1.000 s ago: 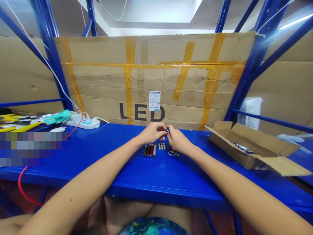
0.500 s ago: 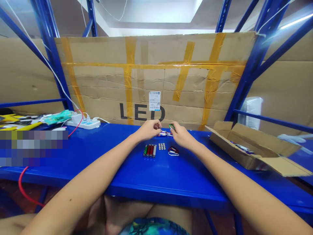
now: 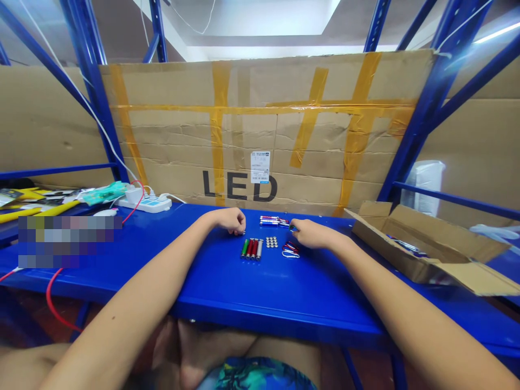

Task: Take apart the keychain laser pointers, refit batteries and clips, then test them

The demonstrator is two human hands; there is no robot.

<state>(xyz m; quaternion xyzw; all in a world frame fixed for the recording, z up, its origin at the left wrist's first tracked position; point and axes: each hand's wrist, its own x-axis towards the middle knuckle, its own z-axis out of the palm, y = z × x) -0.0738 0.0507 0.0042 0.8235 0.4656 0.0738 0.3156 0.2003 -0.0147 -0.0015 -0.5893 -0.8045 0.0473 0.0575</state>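
Note:
My left hand (image 3: 232,220) is closed, its fingertips down at the table behind a row of small metal tubes (image 3: 252,249) in green, red and silver. What those fingers pinch, if anything, is too small to make out. My right hand (image 3: 311,233) is closed on a green carabiner (image 3: 291,228), mostly covered by the fingers. Just under that hand lie red and silver carabiners (image 3: 291,250). Between the tubes and the carabiners sits a block of small round silver cells (image 3: 272,242). Behind them, red, blue and silver tubes (image 3: 273,221) lie sideways by my right fingertips.
An open cardboard box (image 3: 390,254) with tubes inside stands at the right on the blue table (image 3: 276,292). A white power strip (image 3: 148,204) with cables and yellow packets (image 3: 60,208) are at the left. A large taped cardboard sheet (image 3: 179,141) closes off the back.
My left hand has moved left and down, away from the tubes lying at the back. My right hand has lowered with the green carabiner toward the other carabiners. The view has shifted slightly.

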